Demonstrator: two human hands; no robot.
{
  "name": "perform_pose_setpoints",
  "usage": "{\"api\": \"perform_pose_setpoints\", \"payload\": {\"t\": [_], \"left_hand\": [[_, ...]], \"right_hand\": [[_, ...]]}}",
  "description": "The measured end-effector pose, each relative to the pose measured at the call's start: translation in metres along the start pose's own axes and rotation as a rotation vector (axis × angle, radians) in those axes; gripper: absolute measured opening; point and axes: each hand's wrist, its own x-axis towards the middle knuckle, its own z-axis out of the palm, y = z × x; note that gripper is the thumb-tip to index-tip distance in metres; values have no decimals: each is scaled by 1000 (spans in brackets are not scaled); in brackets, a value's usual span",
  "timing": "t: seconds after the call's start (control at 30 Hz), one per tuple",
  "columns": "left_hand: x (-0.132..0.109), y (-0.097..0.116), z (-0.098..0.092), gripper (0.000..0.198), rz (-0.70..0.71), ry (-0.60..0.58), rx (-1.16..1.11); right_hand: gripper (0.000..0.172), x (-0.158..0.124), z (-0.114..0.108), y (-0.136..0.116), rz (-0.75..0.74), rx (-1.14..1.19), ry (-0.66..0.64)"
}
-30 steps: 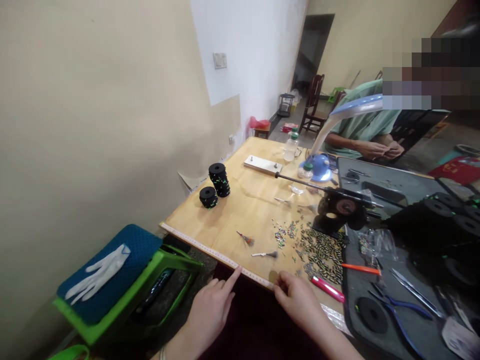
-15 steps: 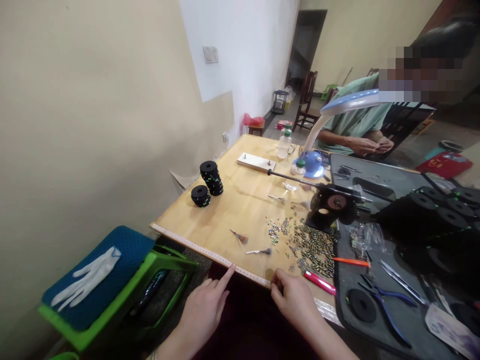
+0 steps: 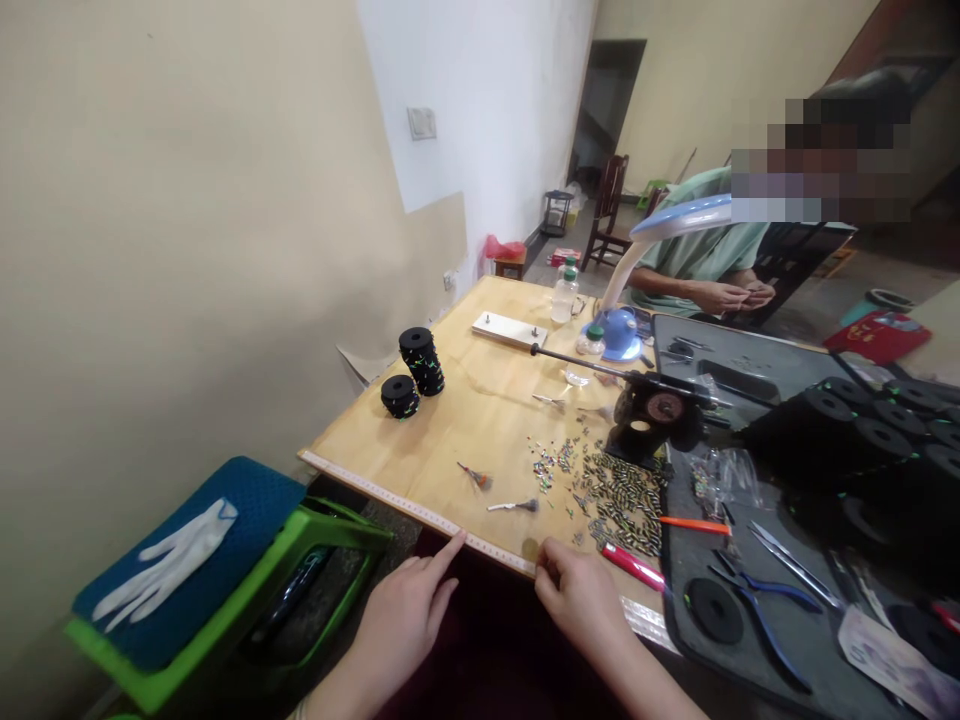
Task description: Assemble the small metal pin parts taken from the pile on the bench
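Observation:
A measuring tape (image 3: 375, 490) is fixed along the front edge of the wooden table (image 3: 487, 410). My left hand (image 3: 409, 615) rests below that edge, its index finger stretched out and touching the tape, the other fingers curled. My right hand (image 3: 581, 595) is close beside it, its fingertips pinched together at the tape's edge. Whatever the two hands hold is too thin to see. Just beyond my right hand lie a heap of small dark beads (image 3: 622, 495) and a red stick (image 3: 634, 567).
Two stacks of black spools (image 3: 420, 360) stand at the left of the table, and a black clamp device (image 3: 649, 420) in the middle. A grey mat (image 3: 750, 560) with blue pliers (image 3: 757, 610) is on the right. A green stool (image 3: 322, 530) carries a white glove (image 3: 161, 570). A seated person (image 3: 705, 260) works at the far end.
My view has drifted slightly to the right. Both hands stay at the tape on the table's edge, hardly moved.

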Motion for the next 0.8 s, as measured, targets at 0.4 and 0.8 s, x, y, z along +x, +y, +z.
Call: {"api": "perform_pose_setpoints", "payload": {"t": [0.4,0.8], "left_hand": [[29,79,1,23,82,-14,-666],[25,77,-31,32,-117,99,-838]], "right_hand": [[12,-17,-18,-1,-171,221,67],[14,-28,-30,4,-217,54,137]]}}
